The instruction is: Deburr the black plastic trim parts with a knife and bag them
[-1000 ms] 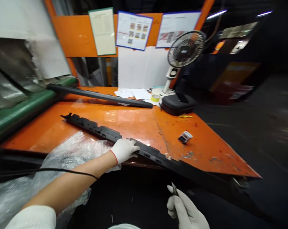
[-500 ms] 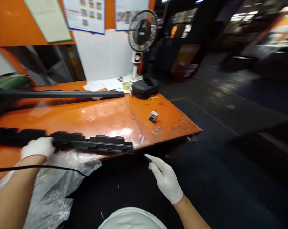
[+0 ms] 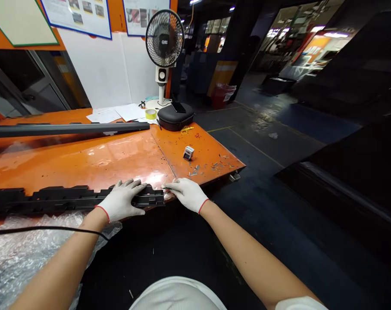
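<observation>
A long black plastic strip point(image 3: 53, 199) with notches lies along the near edge of the orange table point(image 3: 85, 159). My left hand point(image 3: 122, 201), in a white glove, rests on the strip close to its right end, with the fingers over the top and the thumb at the near side. My right hand point(image 3: 188, 193), also gloved, sits at the table edge with its fingers pinched together and pointing at the strip's right end. It seems to hold a small thin tool, mostly hidden by the fingers.
A second long black strip point(image 3: 69, 128) lies across the back of the table. At the far right corner are a fan point(image 3: 164, 38), a black case point(image 3: 176, 116), a tape roll point(image 3: 151, 113) and papers point(image 3: 117, 114). A small white box point(image 3: 189, 152) and metal scraps point(image 3: 211, 165) lie nearby. Bubble wrap point(image 3: 20, 254) and a black cable point(image 3: 46, 229) hang at the left.
The view swung right. The strip slid left along the table edge. My left hand moved to its right end, and my right hand rose from below to meet that end.
</observation>
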Demonstrator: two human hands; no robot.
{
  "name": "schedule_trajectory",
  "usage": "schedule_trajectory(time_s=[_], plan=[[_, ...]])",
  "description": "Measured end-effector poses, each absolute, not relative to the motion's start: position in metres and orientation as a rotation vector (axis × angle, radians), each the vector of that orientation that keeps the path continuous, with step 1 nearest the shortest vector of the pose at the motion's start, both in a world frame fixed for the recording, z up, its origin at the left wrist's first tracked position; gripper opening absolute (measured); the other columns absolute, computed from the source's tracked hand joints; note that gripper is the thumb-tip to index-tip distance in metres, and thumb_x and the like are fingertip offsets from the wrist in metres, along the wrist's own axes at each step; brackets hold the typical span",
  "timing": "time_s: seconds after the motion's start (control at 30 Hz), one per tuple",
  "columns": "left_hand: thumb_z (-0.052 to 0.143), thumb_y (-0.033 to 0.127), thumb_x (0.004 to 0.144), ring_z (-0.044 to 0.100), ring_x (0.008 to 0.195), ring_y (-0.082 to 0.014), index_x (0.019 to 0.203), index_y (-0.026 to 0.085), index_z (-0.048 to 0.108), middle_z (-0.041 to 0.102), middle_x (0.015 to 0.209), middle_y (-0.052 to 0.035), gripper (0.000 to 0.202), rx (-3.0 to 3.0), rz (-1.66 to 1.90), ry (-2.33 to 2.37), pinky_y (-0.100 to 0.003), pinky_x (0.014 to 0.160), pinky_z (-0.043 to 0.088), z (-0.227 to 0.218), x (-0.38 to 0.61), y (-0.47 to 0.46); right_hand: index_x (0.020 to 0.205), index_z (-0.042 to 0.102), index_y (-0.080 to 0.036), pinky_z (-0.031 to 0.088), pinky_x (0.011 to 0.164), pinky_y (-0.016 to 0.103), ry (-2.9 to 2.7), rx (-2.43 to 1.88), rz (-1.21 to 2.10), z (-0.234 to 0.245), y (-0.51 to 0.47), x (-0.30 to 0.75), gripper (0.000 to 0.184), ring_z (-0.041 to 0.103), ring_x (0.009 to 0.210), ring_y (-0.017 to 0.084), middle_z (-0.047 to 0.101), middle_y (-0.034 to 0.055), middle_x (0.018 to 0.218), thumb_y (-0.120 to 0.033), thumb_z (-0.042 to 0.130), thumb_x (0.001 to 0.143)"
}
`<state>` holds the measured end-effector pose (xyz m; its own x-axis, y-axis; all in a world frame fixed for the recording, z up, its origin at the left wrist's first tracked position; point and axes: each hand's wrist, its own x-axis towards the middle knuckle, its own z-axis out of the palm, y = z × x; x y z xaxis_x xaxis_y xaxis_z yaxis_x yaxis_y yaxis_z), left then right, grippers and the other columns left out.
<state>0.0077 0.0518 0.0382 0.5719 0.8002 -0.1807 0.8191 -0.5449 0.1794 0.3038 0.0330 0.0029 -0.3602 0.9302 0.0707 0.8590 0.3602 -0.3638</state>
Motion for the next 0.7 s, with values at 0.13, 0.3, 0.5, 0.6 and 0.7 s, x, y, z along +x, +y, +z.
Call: schedule_trajectory(time_s=[0.13,0.3,0.5,0.6,0.7], plan=[[0.083,0.056,0.077,0.045,0.152,-0.0391,0.16,0.033,0.051,0.052,0.163,-0.0114,0.092,2.602,-0.034,1.311,-0.06,0.123,0.035,0.033,0.004,0.051,0.139,0.074,-0.037,0.046,0.082,0.029,-2.442,-1.62,0.343,0.005,0.036,0.301,0.035,0.065,0.096,0.021,0.073,0.0052,0.103,-0.028,0.058,0.11],[0.087,0.059,0.073,0.048,0.149,-0.0402,0.16,0.035,0.052,0.053,0.163,-0.01,0.096,2.584,-0.028,1.322,-0.055,0.121,0.04,0.034,0.002,0.053,0.139,0.074,-0.039,0.046,0.079,0.03,-2.474,-1.667,0.289,0.01,0.037,0.3,0.036,0.065,0.096,0.023,0.074,0.0055,0.1,-0.028,0.057,0.109],[0.086,0.062,0.077,0.057,0.139,-0.039,0.157,0.034,0.056,0.054,0.162,-0.0096,0.09,2.579,0.048,1.317,-0.054,0.117,0.045,0.033,0.004,0.048,0.135,0.076,-0.036,0.046,0.078,0.03,-2.303,-1.778,0.189,0.001,0.05,0.325,0.035,0.066,0.096,0.023,0.074,0.006,0.101,-0.029,0.054,0.108],[0.083,0.071,0.077,0.06,0.133,-0.038,0.154,0.031,0.059,0.06,0.155,-0.0113,0.09,2.552,0.097,1.249,-0.051,0.113,0.048,0.036,0.013,0.051,0.13,0.078,-0.027,0.045,0.077,0.031,-2.071,-1.821,0.042,-0.017,0.061,0.343,0.033,0.067,0.095,0.024,0.076,0.0068,0.101,-0.029,0.053,0.108],[0.072,0.078,0.083,0.065,0.128,-0.0335,0.154,0.027,0.058,0.067,0.146,-0.0114,0.089,2.392,0.093,1.167,-0.043,0.106,0.053,0.043,0.022,0.081,0.119,0.08,-0.022,0.042,0.074,0.032,-1.938,-1.778,-0.095,-0.035,0.069,0.35,0.031,0.068,0.089,0.024,0.077,0.0065,0.099,-0.031,0.052,0.107]])
